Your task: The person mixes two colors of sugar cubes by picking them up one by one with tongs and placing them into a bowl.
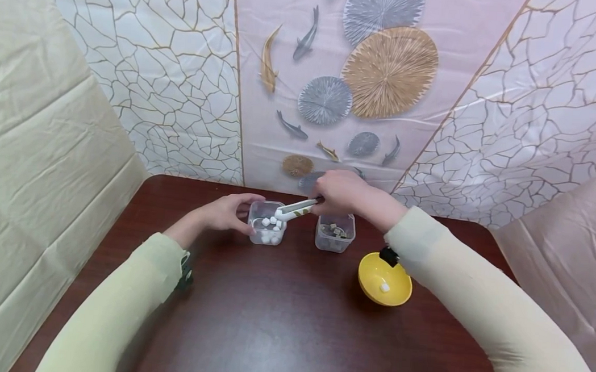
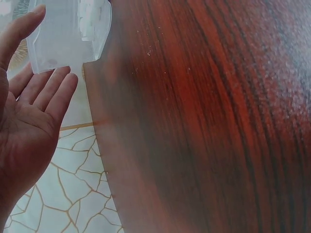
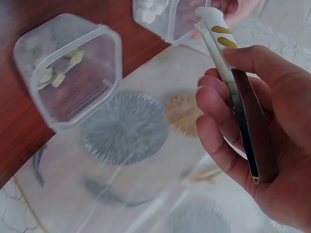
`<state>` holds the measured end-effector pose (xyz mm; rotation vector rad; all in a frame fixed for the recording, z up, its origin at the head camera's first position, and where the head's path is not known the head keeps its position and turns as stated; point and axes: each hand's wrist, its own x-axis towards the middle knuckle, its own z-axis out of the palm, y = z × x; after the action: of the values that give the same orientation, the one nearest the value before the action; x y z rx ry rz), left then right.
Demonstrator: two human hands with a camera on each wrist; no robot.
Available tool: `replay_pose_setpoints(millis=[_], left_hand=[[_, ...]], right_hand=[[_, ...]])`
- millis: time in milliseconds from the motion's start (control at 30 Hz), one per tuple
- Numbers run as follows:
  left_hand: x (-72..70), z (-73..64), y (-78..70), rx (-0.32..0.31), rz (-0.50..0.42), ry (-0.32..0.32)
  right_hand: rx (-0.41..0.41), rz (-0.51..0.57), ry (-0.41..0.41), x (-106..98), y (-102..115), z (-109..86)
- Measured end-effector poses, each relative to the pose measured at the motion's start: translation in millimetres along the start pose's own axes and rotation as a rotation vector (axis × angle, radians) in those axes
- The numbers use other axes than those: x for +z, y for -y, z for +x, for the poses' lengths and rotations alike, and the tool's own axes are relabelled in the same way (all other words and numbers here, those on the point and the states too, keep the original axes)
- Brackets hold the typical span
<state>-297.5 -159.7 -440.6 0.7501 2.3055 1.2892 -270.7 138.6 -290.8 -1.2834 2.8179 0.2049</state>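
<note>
Currently right hand (image 1: 341, 193) has its grip around tongs (image 1: 296, 210) with printed gold marks, tips at the clear tub (image 1: 259, 209) of white cubes (image 1: 266, 222). Left hand (image 1: 224, 212): grip wide, at that tub's side.

I can make out no lettering, brand or number on the tongs (image 3: 221, 48) or anything around them.
</note>
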Motion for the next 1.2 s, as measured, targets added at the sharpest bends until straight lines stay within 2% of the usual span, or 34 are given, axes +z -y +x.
replay_pose_setpoints(millis=[100, 300, 733, 1000, 1200], left_hand=[[-0.7, 0.1, 0.3, 0.005, -0.006, 0.004], [-0.4, -0.7, 0.3, 0.02, -0.044, 0.011], [0.6, -1.8, -2.2, 0.022, -0.04, 0.007], [1.2, -1.7, -1.5, 0.018, -0.034, 0.009], [0.1, -1.3, -0.9, 0.024, -0.029, 0.012]], right_hand=[[0.0, 0.024, -0.018, 1.3, -7.6, -12.9], [0.067, 0.062, 0.008, 2.9, -18.6, -40.0], [0.076, 0.096, -0.033, -0.3, -36.0, -110.5], [0.13, 0.108, -0.007, 0.9, -42.3, -149.4], [0.168, 0.115, 0.01, 6.0, -44.7, -171.4]])
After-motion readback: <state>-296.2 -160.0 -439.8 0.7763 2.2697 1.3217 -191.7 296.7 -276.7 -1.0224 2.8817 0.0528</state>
